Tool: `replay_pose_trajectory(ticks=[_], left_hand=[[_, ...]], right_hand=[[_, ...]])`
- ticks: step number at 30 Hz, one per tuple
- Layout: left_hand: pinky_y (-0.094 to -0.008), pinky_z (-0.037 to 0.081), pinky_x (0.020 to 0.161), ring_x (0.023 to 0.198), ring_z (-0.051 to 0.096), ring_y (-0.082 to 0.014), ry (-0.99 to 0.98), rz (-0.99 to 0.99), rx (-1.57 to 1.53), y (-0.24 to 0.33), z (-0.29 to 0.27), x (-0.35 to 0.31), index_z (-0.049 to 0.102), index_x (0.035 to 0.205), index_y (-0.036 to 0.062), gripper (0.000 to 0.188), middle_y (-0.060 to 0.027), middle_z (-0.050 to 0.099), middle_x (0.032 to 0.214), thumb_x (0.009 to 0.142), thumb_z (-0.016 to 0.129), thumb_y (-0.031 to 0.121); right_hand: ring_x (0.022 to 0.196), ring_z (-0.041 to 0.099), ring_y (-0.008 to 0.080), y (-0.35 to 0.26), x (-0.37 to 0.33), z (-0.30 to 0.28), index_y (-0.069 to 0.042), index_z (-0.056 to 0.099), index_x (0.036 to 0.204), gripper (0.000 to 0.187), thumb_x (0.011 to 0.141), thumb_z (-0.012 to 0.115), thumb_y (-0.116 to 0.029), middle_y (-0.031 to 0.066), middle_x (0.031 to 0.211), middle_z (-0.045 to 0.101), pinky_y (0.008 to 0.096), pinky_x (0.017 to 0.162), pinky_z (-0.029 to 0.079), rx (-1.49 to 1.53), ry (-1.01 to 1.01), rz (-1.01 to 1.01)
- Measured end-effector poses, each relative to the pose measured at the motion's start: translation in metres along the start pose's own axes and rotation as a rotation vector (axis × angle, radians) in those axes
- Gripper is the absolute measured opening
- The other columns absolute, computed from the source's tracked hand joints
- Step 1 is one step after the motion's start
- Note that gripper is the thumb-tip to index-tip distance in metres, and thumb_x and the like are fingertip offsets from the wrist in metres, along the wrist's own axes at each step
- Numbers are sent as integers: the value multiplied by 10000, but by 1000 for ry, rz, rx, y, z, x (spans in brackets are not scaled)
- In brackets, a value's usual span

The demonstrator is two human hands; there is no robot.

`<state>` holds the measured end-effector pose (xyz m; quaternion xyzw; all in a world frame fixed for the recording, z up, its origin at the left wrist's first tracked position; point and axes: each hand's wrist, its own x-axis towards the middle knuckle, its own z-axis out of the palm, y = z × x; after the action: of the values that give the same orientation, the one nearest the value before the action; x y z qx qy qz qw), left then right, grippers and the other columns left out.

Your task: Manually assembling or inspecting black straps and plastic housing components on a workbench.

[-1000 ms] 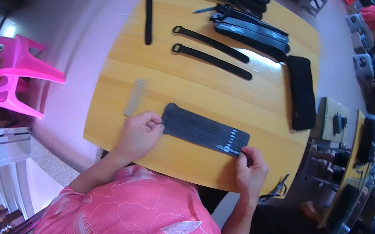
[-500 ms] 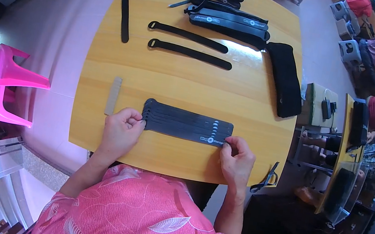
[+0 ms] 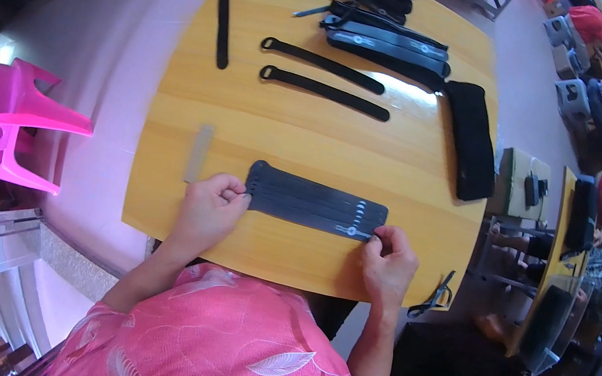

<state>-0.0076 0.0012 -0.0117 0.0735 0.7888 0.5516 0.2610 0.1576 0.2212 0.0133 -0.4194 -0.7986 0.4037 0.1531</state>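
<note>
Several dark hook-and-loop straps [image 3: 307, 199] lie on the wooden table in front of me, overlapped in a fanned row with their looped ends to the left. My left hand [image 3: 214, 209] pinches the left end of the nearest strap between thumb and fingers. At the other end, my right hand [image 3: 390, 263] is closed on that same strap's right tip. White print marks the right part of the row. Beyond it, two single black straps [image 3: 325, 92] lie side by side, and another strap [image 3: 223, 27] lies apart toward the far left.
Bundled straps [image 3: 389, 43] and a black stack [image 3: 470, 141] sit at the back and right of the table. A flat beige strip [image 3: 198, 153] lies near my left hand, a thin dark band [image 3: 436, 297] at the front right corner. A pink stool [image 3: 17, 124] stands left; people work at right.
The whole view has shifted, so the table appears a little farther right. Both hands keep their grip on the nearest strap, and the row of straps looks the same.
</note>
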Motion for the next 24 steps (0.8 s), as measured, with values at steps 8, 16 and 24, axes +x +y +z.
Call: replay_pose_trajectory(ticks=[8, 16, 24], left_hand=[[-200, 388, 419, 497, 522, -37, 17, 96, 27, 5, 6, -2, 615, 864, -27, 78, -9, 589, 650, 837, 643, 40], [-230, 397, 442, 504, 526, -47, 48, 121, 165, 8, 3, -1, 620, 819, -14, 88, -14, 576, 591, 805, 660, 63], [-341, 459, 526, 539, 577, -195, -69, 105, 485, 38, -12, 3, 613, 739, 17, 175, -96, 579, 581, 752, 710, 163]], right_hand=[[593, 600, 140, -2, -1, -2, 9, 629, 844, 89, 764, 598, -12, 104, 645, 619, 289, 593, 489, -16, 21, -15], [594, 519, 76, 2, 0, 1, 10, 598, 839, 57, 785, 582, 16, 18, 649, 554, 232, 560, 438, -22, 7, -43], [558, 604, 239, -6, 0, 2, -26, 582, 811, 78, 737, 607, -33, 123, 613, 582, 349, 566, 485, -145, 37, -39]])
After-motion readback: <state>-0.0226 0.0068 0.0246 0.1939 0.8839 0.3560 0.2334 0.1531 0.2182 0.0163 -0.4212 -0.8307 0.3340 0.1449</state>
